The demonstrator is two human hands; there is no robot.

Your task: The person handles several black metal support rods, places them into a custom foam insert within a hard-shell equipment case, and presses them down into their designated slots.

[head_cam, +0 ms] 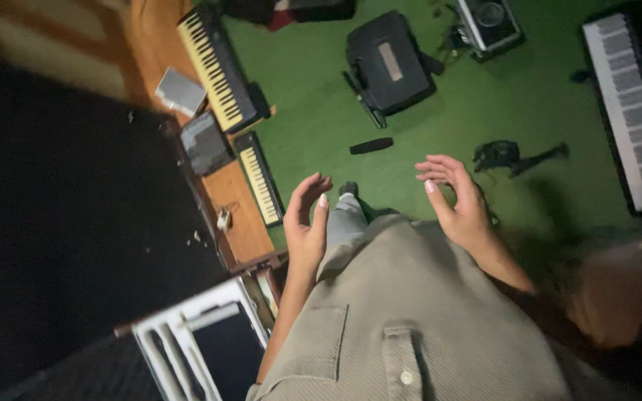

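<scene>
While both hands (307, 223) (455, 200) hover empty, black remote (371, 145) lies beyond, apart.

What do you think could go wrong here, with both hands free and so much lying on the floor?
Both the left hand and the right hand are empty and open above the green carpet. The small black bar lies just ahead of the foot and could be stepped on. The tangled black cable piece beside it might catch a foot. The dim light makes both dark things harder to spot.
</scene>
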